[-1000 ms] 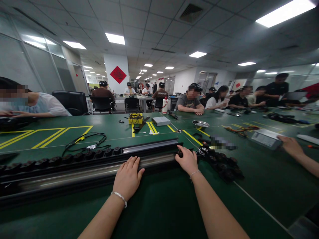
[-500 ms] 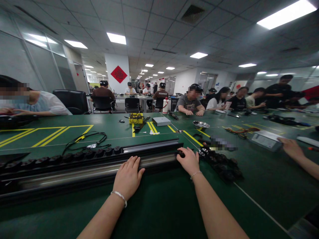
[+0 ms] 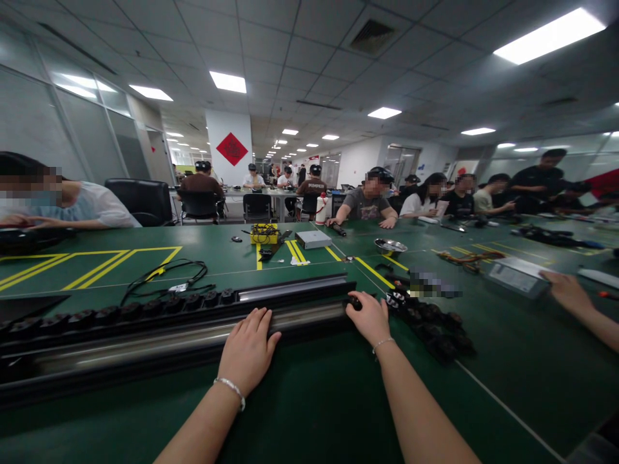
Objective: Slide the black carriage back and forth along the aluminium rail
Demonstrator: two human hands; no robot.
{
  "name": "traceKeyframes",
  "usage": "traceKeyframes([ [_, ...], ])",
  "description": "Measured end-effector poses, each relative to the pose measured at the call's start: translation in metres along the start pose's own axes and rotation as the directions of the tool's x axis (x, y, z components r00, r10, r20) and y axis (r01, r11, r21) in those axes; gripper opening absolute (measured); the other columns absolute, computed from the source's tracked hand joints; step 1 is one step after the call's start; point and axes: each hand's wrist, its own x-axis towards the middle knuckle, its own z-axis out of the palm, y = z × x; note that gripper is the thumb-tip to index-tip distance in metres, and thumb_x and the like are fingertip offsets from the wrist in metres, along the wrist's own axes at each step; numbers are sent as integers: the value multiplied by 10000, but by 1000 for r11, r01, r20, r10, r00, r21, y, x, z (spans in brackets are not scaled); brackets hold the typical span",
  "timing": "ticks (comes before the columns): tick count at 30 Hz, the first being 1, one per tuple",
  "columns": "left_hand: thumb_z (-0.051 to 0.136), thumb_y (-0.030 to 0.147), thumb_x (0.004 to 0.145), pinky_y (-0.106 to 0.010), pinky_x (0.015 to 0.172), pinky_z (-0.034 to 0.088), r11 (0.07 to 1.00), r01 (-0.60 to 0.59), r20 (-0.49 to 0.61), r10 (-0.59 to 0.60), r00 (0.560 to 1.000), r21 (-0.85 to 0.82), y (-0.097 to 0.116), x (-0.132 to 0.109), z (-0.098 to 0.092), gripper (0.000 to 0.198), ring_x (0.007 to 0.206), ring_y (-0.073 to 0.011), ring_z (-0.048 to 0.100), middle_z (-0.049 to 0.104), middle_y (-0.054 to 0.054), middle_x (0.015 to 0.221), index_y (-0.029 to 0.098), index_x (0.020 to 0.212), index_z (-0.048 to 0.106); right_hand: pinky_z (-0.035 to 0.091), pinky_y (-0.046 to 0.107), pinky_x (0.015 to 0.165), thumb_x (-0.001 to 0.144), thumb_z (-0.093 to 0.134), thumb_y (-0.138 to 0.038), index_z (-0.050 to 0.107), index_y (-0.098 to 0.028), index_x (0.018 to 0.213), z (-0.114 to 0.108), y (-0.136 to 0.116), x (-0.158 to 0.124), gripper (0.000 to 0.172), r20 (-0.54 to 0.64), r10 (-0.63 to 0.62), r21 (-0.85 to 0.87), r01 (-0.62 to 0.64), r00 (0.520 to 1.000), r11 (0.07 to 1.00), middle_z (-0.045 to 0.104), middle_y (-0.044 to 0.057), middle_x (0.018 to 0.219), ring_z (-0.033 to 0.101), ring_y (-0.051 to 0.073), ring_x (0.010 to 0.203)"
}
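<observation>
A long black rail with a shiny metal strip [image 3: 145, 345] lies across the green table [image 3: 314, 412] in front of me. My left hand [image 3: 247, 351] rests flat on the rail's near edge, fingers stretched out. At the rail's right end my right hand [image 3: 370, 317] curls its fingers round a small black knob-like part [image 3: 354, 301]. A row of black round parts [image 3: 120, 312] sits along the rail's far side. More black parts [image 3: 435, 325] lie in a heap just right of my right hand.
A black cable [image 3: 167, 274] lies beyond the rail, near yellow floor-style lines. A yellow box [image 3: 264, 233], a grey box [image 3: 313, 239] and a metal bowl [image 3: 389, 245] stand farther back. Another person's hand [image 3: 568, 290] holds a grey unit [image 3: 515, 276] at the right. Several people sit around.
My hands have stayed on the rail. The view has tilted slightly, and the other person's hand at the right has shifted a little.
</observation>
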Motion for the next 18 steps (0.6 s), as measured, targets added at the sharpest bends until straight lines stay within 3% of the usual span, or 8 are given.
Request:
traceKeyframes([
  [7, 368, 407, 868, -392, 984, 375, 1000, -2, -11, 2, 1000, -4, 0, 1, 2, 462, 1205, -232, 441, 519, -97, 1286, 154, 1234, 494, 116, 495, 1035, 715, 469, -308, 564, -254, 1071, 2, 2, 0, 373, -33, -10, 44, 11, 999, 999, 597, 29, 1122, 483, 209, 1110],
  [18, 347, 409, 870, -387, 985, 372, 1000, 1, 10, -1, 1000, 31, -1, 0, 4, 479, 1210, -234, 435, 504, -93, 1302, 141, 1242, 486, 107, 481, 1038, 702, 461, -296, 553, -245, 989, 2, 1, 0, 306, -47, -1, 85, 5, 999, 996, 607, 20, 1078, 506, 198, 1066],
])
